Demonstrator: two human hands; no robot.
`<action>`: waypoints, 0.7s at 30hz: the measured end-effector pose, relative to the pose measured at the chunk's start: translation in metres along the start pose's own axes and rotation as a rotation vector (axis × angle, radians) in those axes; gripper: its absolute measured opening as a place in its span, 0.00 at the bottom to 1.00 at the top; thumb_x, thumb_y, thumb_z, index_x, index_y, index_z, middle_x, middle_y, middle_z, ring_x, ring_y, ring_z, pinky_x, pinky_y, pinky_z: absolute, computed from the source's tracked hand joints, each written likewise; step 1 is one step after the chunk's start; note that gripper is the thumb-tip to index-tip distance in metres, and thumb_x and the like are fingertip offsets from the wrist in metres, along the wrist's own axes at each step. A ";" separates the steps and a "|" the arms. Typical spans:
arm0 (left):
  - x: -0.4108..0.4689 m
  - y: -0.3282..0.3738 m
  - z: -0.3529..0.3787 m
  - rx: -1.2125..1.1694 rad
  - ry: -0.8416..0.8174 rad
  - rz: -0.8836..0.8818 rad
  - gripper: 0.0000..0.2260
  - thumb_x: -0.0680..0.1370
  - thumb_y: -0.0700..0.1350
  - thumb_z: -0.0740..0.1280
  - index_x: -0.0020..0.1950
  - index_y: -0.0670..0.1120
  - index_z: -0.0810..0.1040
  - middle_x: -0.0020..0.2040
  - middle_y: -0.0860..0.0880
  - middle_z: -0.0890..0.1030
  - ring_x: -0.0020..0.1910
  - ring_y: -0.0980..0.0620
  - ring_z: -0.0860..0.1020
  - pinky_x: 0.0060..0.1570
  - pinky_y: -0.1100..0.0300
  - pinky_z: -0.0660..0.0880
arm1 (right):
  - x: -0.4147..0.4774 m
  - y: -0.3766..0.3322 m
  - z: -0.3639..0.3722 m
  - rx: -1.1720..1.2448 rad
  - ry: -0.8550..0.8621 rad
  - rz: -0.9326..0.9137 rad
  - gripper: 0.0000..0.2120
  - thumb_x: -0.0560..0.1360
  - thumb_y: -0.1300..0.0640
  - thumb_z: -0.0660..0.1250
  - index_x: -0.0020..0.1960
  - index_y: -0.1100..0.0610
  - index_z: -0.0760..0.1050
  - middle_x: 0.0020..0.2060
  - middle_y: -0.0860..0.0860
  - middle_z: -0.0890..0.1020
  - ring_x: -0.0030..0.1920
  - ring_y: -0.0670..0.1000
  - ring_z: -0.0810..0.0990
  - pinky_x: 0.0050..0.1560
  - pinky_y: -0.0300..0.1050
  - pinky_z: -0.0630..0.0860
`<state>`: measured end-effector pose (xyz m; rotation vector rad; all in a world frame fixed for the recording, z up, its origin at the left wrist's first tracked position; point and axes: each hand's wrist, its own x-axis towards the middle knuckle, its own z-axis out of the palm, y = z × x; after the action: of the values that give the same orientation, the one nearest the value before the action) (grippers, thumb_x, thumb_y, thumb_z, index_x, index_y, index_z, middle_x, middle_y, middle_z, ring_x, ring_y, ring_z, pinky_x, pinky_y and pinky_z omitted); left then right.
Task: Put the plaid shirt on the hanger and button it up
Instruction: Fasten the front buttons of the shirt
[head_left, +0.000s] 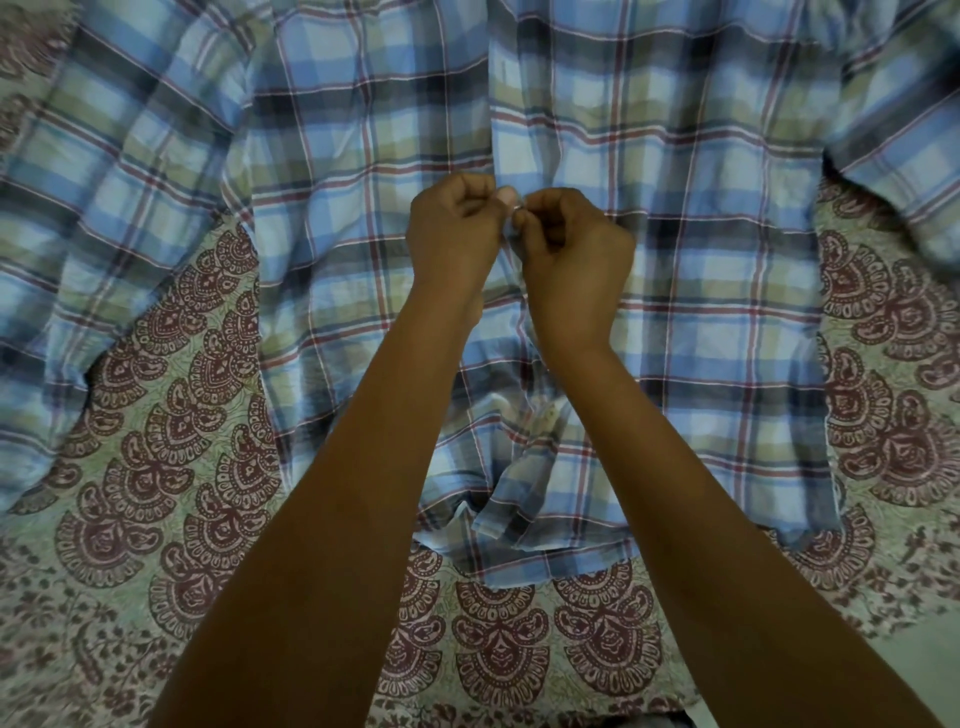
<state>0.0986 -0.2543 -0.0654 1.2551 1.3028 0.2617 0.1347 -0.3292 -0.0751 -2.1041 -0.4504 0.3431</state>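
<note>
Both my hands are curled tight at the middle of the plaid shirt (701, 270), which lies spread front-up on the patterned bedsheet (171, 467). My left hand (452, 239) pinches one front edge and my right hand (571, 254) pinches the other. They meet knuckle to knuckle over a small pale thing that I take for a button (517, 208), though it is too small to be sure.

The front opening runs straight away from me, passing right between my fingertips. Its far end goes beyond them toward the collar, out of sight. Its near end comes back under my wrists to the hem (545, 556), where the cloth is rumpled and parted. So I judge the next buttons lie nearer me than my fingers, and both hands are equally close to that line.

Either side there is room: flat shirt front outward of each hand, then one sleeve (104, 182) flung out past my left hand and another sleeve (893, 130) past my right. The side edges lie well apart from my fingers. I see no hanger; whether it sits inside the shirt I cannot tell.
</note>
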 end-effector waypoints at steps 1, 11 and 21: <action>0.001 0.000 0.000 0.017 -0.008 0.023 0.09 0.75 0.39 0.68 0.37 0.49 0.75 0.36 0.48 0.80 0.41 0.49 0.79 0.49 0.51 0.79 | 0.001 0.000 -0.001 -0.008 -0.002 0.007 0.06 0.74 0.59 0.66 0.45 0.62 0.79 0.37 0.55 0.83 0.37 0.52 0.81 0.41 0.50 0.79; 0.003 -0.008 -0.005 0.038 -0.069 0.235 0.08 0.76 0.37 0.65 0.39 0.47 0.74 0.33 0.50 0.77 0.29 0.60 0.74 0.36 0.65 0.73 | 0.044 -0.012 -0.019 0.194 -0.272 0.408 0.09 0.70 0.63 0.69 0.33 0.66 0.78 0.29 0.60 0.80 0.30 0.51 0.79 0.38 0.47 0.80; 0.003 -0.007 -0.008 0.344 -0.124 0.517 0.15 0.73 0.38 0.68 0.57 0.42 0.68 0.34 0.50 0.76 0.31 0.57 0.74 0.35 0.70 0.72 | 0.063 -0.005 -0.022 0.281 -0.434 0.658 0.10 0.71 0.66 0.69 0.32 0.63 0.74 0.31 0.56 0.78 0.32 0.50 0.78 0.35 0.37 0.79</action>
<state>0.0897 -0.2504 -0.0709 1.8678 0.9221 0.3256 0.1997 -0.3154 -0.0638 -1.8446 0.0677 1.1853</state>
